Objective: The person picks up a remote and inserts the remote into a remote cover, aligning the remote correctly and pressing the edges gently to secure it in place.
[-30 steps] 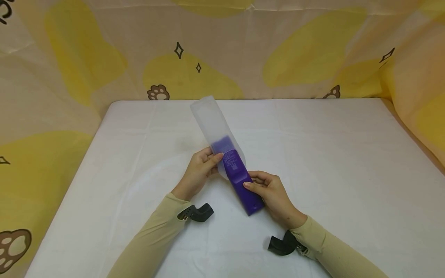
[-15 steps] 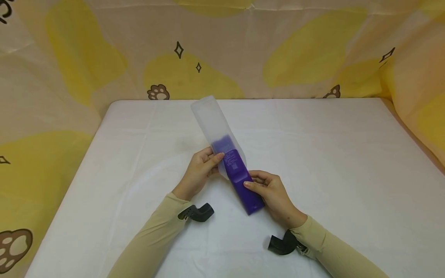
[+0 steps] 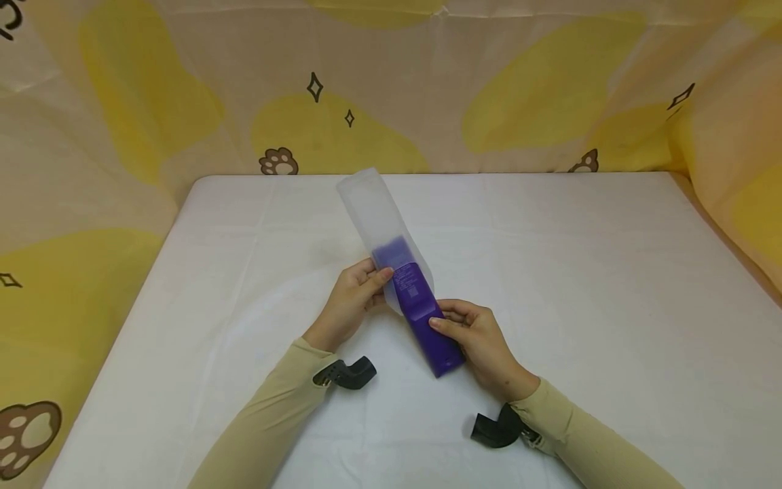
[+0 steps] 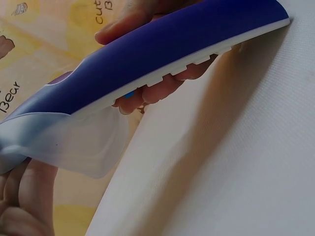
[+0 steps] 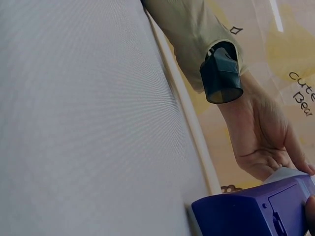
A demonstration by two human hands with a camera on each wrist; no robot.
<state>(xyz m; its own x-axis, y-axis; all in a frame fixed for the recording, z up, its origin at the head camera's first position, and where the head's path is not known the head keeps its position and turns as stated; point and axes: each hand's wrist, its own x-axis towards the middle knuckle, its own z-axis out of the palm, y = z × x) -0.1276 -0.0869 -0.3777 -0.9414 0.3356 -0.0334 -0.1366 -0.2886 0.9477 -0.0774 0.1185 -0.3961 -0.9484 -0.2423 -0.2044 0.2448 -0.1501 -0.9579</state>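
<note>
A purple remote control (image 3: 432,343) lies slantwise between the two hands, its back with printed text facing up. Its far end sits inside a translucent sleeve (image 3: 370,204); the near part sticks out. My left hand (image 3: 343,305) pinches the sleeve's mouth and the remote's side, thumb on top. My right hand (image 3: 485,343) grips the remote's near part between thumb and fingers. In the left wrist view, the remote's white underside shows raised buttons and a blue one (image 4: 129,94), with fingertips below. The right wrist view shows the remote's end with a cover latch (image 5: 278,223).
A white cloth-covered table (image 3: 580,272) spreads under both hands. Behind it hangs a yellow and beige patterned curtain (image 3: 550,81), which also runs along the left and right sides. Black wrist-worn cameras sit at the left cuff (image 3: 351,373) and right cuff (image 3: 497,428).
</note>
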